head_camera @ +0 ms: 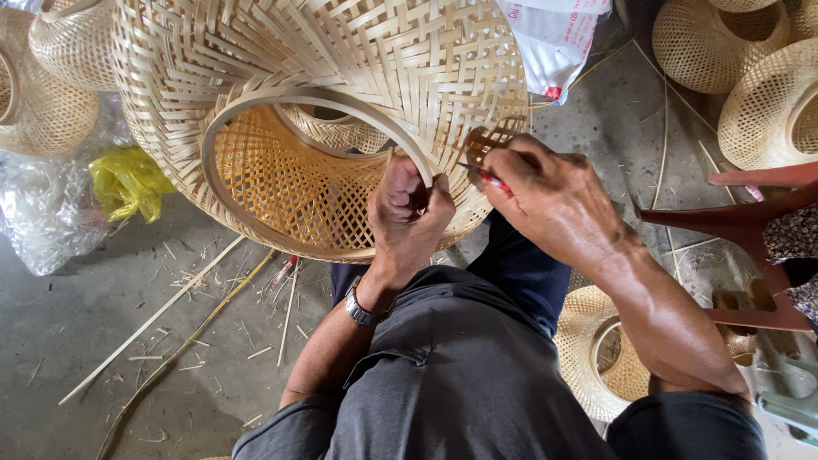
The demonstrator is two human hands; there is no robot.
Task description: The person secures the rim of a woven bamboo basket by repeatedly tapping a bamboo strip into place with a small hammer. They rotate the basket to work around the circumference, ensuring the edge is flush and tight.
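Over the person's lap, a big woven bamboo basket lay tipped, with its round mouth facing down and toward the person. A flat bamboo hoop ran around that mouth, and its long line curved from far left down to the near right.

The left hand was pinched tight on the near right end of the hoop, fingers closed around the strip. The right hand sat just to the right of it, touching the basket wall. It was closed on a small tool with a red handle, and the tip pointed left at the weave beside the hoop end. So the spot being worked lay between the two hands, and the right hand was the nearer one to it.

Room was tight on the right, where a dark red stool stood close to the forearm. Another basket lay near, under that arm. Far right, more baskets were piled. On the left, the grey floor had thin bamboo sticks and a yellow bag on it.
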